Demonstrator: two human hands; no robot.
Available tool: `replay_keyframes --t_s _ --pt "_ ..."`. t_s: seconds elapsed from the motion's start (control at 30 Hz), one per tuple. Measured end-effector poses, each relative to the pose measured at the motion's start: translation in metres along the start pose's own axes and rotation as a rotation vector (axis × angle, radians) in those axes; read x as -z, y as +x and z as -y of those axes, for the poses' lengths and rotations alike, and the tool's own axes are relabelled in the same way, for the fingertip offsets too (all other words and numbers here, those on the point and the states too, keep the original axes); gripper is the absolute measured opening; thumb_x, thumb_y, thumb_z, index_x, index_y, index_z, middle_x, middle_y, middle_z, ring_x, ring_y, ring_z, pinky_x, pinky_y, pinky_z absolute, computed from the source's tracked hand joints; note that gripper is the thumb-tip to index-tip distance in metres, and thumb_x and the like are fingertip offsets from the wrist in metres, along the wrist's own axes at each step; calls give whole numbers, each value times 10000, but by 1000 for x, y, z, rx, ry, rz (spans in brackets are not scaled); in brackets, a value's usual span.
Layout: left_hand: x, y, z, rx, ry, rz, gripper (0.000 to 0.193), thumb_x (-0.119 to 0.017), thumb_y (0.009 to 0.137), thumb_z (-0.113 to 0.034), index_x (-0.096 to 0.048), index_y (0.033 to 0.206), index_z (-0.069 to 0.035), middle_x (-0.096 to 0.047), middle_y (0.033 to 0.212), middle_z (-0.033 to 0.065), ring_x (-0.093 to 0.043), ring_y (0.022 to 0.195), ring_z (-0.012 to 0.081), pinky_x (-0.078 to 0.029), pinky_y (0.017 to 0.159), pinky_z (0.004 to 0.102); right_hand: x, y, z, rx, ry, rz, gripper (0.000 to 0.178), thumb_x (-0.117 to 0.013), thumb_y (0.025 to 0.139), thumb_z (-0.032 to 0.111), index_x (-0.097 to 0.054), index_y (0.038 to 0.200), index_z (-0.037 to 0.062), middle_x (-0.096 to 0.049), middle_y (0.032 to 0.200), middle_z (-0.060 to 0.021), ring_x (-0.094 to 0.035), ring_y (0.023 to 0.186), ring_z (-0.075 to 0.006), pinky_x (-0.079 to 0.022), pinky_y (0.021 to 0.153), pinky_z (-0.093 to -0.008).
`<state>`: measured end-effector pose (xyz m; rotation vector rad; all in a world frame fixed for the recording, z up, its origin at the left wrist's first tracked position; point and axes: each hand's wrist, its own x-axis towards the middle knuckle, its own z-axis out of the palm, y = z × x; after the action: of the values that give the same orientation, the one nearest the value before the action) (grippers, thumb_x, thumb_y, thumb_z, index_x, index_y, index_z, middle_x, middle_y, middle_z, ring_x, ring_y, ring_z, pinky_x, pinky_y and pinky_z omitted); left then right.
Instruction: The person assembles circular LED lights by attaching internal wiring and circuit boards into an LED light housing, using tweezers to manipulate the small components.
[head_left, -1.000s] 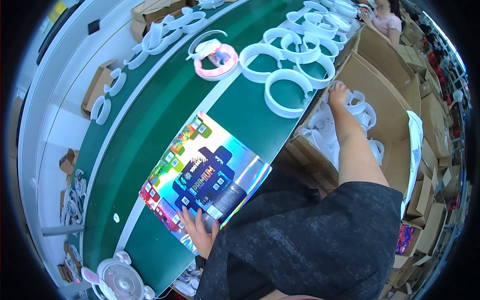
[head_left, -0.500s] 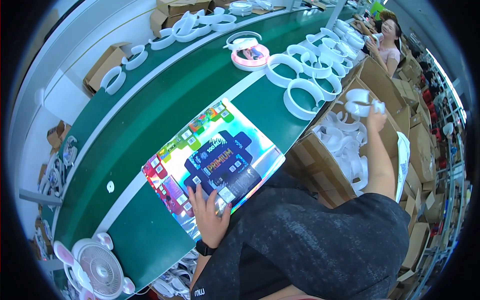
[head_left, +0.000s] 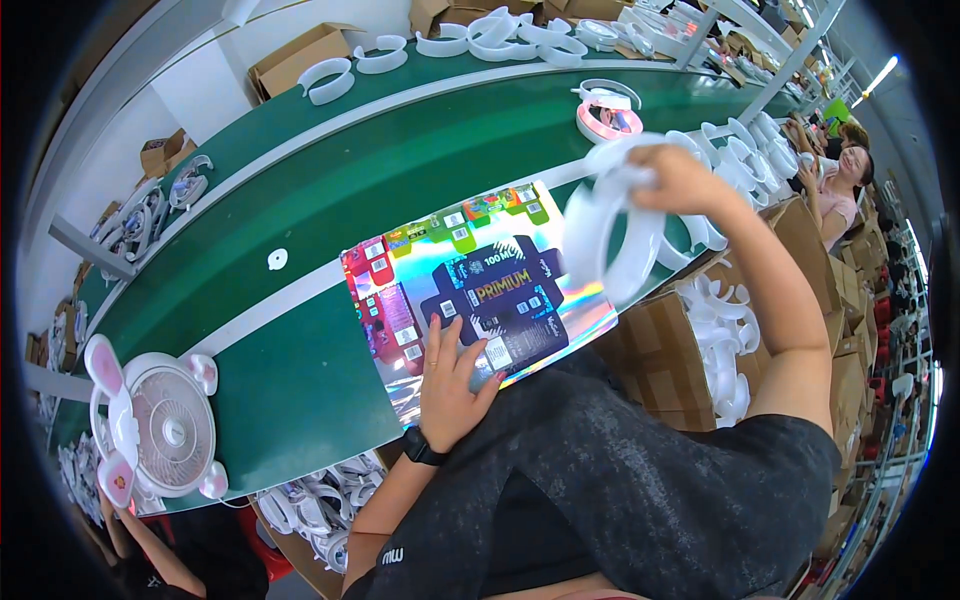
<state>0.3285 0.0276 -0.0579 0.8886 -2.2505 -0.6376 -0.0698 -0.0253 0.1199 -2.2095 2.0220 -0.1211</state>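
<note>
Carrying white curved bands (head_left: pixel 588 225) clear of the cardboard box (head_left: pixel 660 360), the right hand (head_left: pixel 678 185) has swung left since the previous view, in which it was raised over that box. The bands now hang above the worktop (head_left: pixel 290 370), over the right end of the glossy sheet (head_left: pixel 500 290). For the work in hand, this indicates that the pieces are in transfer: out of the box, not set down.

Right grip: closed on the bands at their upper end; motion blur prevents an exact count. Left grip: not grasping; the left hand (head_left: pixel 455 390) lies palm down with fingers spread on the sheet's near edge, as it did before.

The bands are smooth and white, apparently plastic, with a broad, open-ring profile. More loose bands (head_left: pixel 720 350) lie jumbled in the box, whose walls are plain brown board. The sheet is flat with a mirror-like, rainbow-reflecting finish and printed carton outlines. The worktop surface is smooth, matt green. At its left end stands a round white fan (head_left: pixel 172 425) with a ribbed guard and pink-lined ears.
</note>
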Motion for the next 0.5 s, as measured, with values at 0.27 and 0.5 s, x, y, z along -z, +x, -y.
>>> replay_keyframes --t_s 0.27,0.5 --pt "1 -2 4 58 -23 -56 403 -742 771 -194 -628 1121 -29 -438 1397 220 -278 1393 440 -319 1088 486 -75 59 43 236 -494 258 182 -673 620 182 -708 744 53 -660 992 -143 -615 954 -289 -348 1029 -557" --pt "-4 0 2 49 -24 -94 395 -732 781 -224 -618 1116 -50 -474 1354 203 -299 1380 427 -326 1086 490 -104 33 44 276 -249 -281 393 -752 696 144 -642 1070 89 -507 1334 -129 -340 1378 -319 -124 1112 -671"
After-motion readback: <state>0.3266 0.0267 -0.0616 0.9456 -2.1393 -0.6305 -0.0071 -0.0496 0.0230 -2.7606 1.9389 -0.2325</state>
